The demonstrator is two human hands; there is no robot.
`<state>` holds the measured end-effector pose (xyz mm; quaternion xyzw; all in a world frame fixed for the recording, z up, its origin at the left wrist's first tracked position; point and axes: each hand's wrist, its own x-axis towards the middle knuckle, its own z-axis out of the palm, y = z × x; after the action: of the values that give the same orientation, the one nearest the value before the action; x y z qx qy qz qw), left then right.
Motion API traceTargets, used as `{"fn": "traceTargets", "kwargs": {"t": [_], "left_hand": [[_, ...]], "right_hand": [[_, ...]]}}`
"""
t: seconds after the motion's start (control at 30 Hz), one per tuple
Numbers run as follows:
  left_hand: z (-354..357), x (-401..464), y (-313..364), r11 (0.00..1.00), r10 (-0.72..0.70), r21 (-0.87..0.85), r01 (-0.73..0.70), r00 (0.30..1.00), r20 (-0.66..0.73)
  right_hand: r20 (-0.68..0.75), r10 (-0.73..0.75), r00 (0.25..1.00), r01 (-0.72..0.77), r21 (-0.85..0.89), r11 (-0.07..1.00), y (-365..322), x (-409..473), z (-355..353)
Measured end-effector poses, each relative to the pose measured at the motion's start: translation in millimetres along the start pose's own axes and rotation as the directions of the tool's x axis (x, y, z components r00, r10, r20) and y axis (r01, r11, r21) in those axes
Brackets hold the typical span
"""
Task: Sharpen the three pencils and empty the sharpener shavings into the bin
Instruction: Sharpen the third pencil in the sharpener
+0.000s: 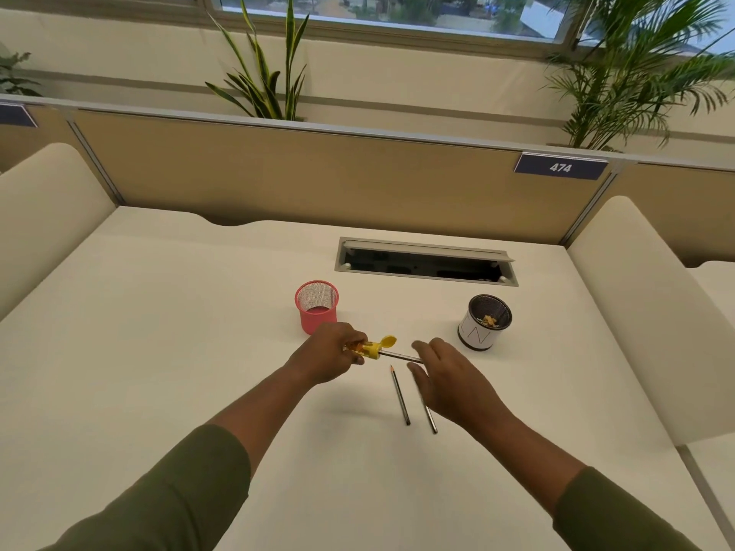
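My left hand (332,353) grips a yellow sharpener (372,347) whose round lid stands flipped open. A grey pencil (399,356) is stuck into the sharpener and points right, its far end pinched by my right hand (445,377). Two more pencils lie on the desk below: one (399,395) shows a sharp tip pointing away from me, the other (430,419) is partly hidden under my right hand. The white and black bin (483,322) stands to the right with a few shavings inside.
A pink mesh cup (317,306) stands just behind my left hand. An open cable tray (425,262) is set into the white desk (159,332) further back. Cream side panels and a tan partition wall close in the desk.
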<state>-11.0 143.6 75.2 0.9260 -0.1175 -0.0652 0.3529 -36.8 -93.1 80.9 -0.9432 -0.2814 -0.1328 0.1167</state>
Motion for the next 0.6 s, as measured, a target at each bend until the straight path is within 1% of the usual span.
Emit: {"fn": "traceTargets", "kwargs": {"t": [0.07, 0.13, 0.2, 0.27, 0.3, 0.33, 0.37, 0.4, 0.43, 0.47, 0.5, 0.53, 0.57, 0.6], "left_hand": [[-2, 1, -2, 1.0, -0.01, -0.009, 0.01, 1.0, 0.014], [-2, 1, -2, 1.0, -0.023, -0.018, 0.024, 0.999, 0.025], [-2, 2, -4, 0.997, -0.048, -0.054, 0.049, 0.999, 0.022], [-3, 2, -5, 0.995, -0.048, -0.086, 0.048, 0.999, -0.001], [-3, 2, -5, 0.997, -0.022, -0.072, 0.02, 1.0, -0.019], [-3, 2, -4, 0.999, 0.016, -0.045, -0.017, 0.999, -0.04], [-4, 2, -4, 0.998, 0.056, -0.015, -0.057, 0.997, -0.06], [-4, 1, -4, 0.996, 0.094, 0.013, -0.094, 0.993, -0.075], [-4, 1, -3, 0.992, 0.123, 0.032, -0.12, 0.989, -0.084], [-5, 1, -3, 0.99, 0.141, 0.045, -0.137, 0.986, -0.095], [-6, 1, -3, 0.988, 0.15, 0.053, -0.145, 0.983, -0.103], [-6, 1, -3, 0.987, 0.155, 0.054, -0.15, 0.982, -0.107], [-6, 0, -3, 0.987, 0.157, 0.049, -0.152, 0.982, -0.107], [-6, 0, -2, 0.988, 0.151, 0.045, -0.147, 0.984, -0.098]], "right_hand": [[-0.005, -0.102, 0.995, 0.101, -0.084, 0.991, 4, 2, 1], [0.025, -0.198, 0.98, 0.199, -0.163, 0.966, 6, 4, 1], [0.064, -0.221, 0.973, 0.229, -0.215, 0.949, 5, 5, -1], [0.08, -0.166, 0.983, 0.178, -0.181, 0.967, 2, 5, -2], [0.084, -0.125, 0.989, 0.136, -0.139, 0.981, -2, 6, -2], [0.103, -0.043, 0.994, 0.049, -0.058, 0.997, -8, 6, -2], [0.132, 0.087, 0.987, -0.096, 0.064, 0.993, -16, 8, -3], [0.213, 0.262, 0.941, -0.312, 0.252, 0.916, -24, 13, -8], [0.368, 0.446, 0.816, -0.576, 0.449, 0.683, -29, 18, -13], [0.569, 0.531, 0.628, -0.772, 0.544, 0.329, -34, 23, -18], [0.738, 0.485, 0.469, -0.854, 0.519, 0.036, -35, 26, -22], [0.809, 0.428, 0.403, -0.876, 0.477, -0.075, -35, 28, -24], [0.828, 0.396, 0.397, -0.885, 0.46, -0.074, -34, 30, -27], [0.811, 0.393, 0.433, -0.885, 0.466, 0.014, -33, 31, -29]]}}
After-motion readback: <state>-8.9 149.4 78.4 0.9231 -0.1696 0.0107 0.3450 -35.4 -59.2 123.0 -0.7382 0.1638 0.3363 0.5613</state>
